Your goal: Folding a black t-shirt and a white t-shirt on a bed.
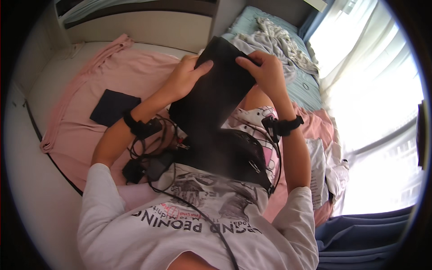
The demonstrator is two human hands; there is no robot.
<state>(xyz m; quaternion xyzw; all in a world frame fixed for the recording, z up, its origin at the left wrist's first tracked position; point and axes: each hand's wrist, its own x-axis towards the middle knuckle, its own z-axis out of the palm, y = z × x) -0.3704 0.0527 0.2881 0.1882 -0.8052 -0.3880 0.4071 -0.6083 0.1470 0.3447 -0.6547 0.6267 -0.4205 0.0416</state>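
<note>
Both forearms reach forward to the upper middle of the frame, where the left hand (184, 78) and the right hand (268, 74) stand apart. Between them they hold a black cloth (220, 81). The fingers of each hand pinch its edge, the thumb on the near face; the other fingers are partly hidden. A pink blanket (150, 72) spreads at left, a bed (306, 94) with greenish sheet is at upper right, and a dark folded cloth (113, 108) lies left of centre on the blanket.

The T-shirt (184, 238) is white — wrist straps (290, 126) black.
</note>
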